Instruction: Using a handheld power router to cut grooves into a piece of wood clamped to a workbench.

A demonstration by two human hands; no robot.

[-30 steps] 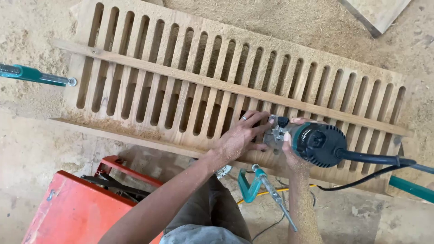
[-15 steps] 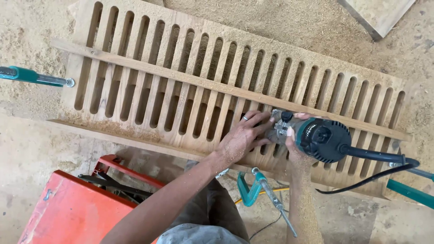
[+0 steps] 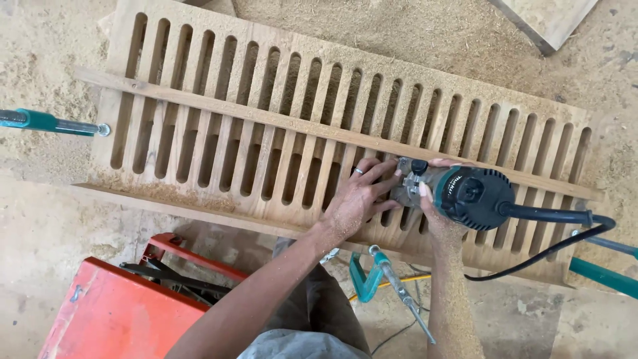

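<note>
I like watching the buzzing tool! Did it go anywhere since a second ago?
The trim router slid a little to the right along the slotted wooden panel, and both hands went with it: right hand gripping it, left hand pressing beside its base. The guide strip and clamps stayed put.

Trim router on a slotted wooden panel

The teal-and-black trim router (image 3: 465,196) stands on the panel's lower right part, its black cord trailing off to the right. The pale slotted wooden panel (image 3: 266,119) lies flat and slightly slanted, dusted with sawdust, a thin wooden strip (image 3: 266,118) running across its rows of long slots.
</note>
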